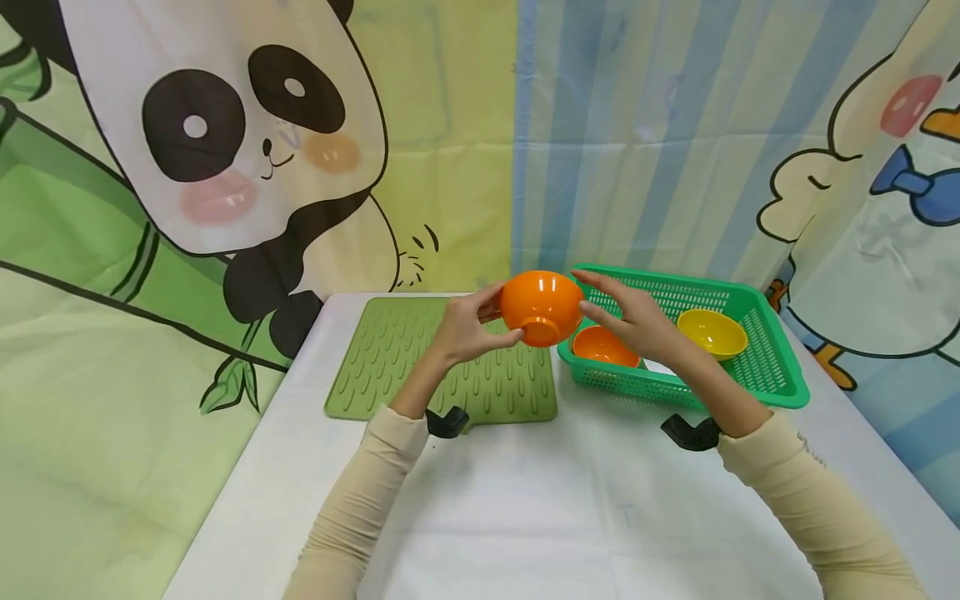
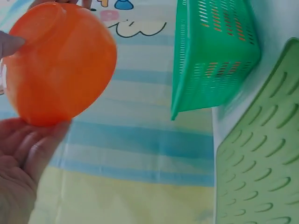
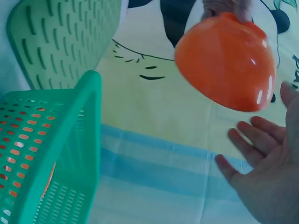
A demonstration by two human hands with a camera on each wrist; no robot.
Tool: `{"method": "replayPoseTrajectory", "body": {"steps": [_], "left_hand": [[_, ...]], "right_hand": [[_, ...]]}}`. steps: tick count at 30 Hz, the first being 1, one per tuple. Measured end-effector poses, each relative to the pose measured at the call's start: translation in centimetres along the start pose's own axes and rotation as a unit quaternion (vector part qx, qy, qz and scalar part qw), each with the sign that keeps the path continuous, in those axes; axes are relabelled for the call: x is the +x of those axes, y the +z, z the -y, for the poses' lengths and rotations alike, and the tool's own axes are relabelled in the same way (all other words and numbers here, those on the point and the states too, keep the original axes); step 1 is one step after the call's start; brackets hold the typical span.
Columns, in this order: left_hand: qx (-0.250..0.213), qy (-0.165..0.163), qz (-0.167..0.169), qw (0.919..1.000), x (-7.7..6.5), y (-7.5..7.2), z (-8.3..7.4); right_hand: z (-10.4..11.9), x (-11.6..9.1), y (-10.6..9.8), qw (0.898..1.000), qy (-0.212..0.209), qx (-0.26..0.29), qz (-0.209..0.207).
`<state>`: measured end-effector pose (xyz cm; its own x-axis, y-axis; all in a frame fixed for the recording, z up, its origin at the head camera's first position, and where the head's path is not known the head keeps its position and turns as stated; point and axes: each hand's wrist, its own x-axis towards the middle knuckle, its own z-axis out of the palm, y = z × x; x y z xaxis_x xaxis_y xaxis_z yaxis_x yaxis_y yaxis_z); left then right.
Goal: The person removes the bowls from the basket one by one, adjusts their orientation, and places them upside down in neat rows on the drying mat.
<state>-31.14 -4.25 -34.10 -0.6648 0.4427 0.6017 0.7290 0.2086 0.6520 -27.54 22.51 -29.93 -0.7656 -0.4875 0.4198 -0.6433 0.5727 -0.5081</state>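
Above the table, an orange bowl (image 1: 542,304) is held up on its side, its foot ring facing me and its mouth turned away. My left hand (image 1: 467,329) grips it from the left, with the thumb near the foot ring and the fingers behind the rim. Close by the bowl's right side is my right hand (image 1: 637,321), fingers extended and spread. In the right wrist view, a gap shows between that hand (image 3: 268,156) and the bowl (image 3: 229,60). The bowl's inside is hidden.
A green perforated basket (image 1: 797,387) stands at the back right, holding another orange bowl (image 1: 604,347), a yellow bowl (image 1: 712,332) and something white (image 1: 660,367). Left of it lies a green ridged mat (image 1: 390,358). Patterned curtains (image 1: 450,192) hang behind the white table (image 1: 517,508).
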Motion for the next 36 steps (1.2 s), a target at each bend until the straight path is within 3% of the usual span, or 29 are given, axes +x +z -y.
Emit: {"method": "replayPoseTrajectory", "body": {"steps": [3, 6, 10, 16, 21, 31, 36], "left_hand": [[-0.028, -0.084, 0.013, 0.9960, 0.2, -0.3, -0.5], [-0.028, -0.139, 0.021, 0.9896, 0.4, -0.7, -1.0], [-0.031, -0.189, 0.031, 0.9809, 0.8, -1.2, -1.6], [-0.083, -0.239, 0.049, 0.9663, 1.1, -1.7, -2.4], [-0.073, -0.265, 0.062, 0.9596, 1.2, -2.1, -2.6], [-0.037, -0.323, 0.087, 0.9415, 1.3, -2.3, -2.5], [-0.019, -0.343, 0.100, 0.9339, 1.3, -2.3, -2.3]], "right_hand": [[0.1, -0.2, 0.7, 0.997, -0.068, -0.022, -0.016], [0.1, -0.3, 1.4, 0.993, -0.110, -0.034, -0.024], [-0.1, -0.3, 2.3, 0.990, -0.134, -0.039, -0.028], [-0.4, -0.3, 3.3, 0.986, -0.159, -0.029, -0.049], [-0.3, -0.4, 4.0, 0.986, -0.151, -0.013, -0.064], [-0.8, -1.5, 5.7, 0.996, -0.066, 0.012, -0.066], [-0.8, -1.8, 6.2, 0.996, -0.052, 0.026, -0.062]]}}
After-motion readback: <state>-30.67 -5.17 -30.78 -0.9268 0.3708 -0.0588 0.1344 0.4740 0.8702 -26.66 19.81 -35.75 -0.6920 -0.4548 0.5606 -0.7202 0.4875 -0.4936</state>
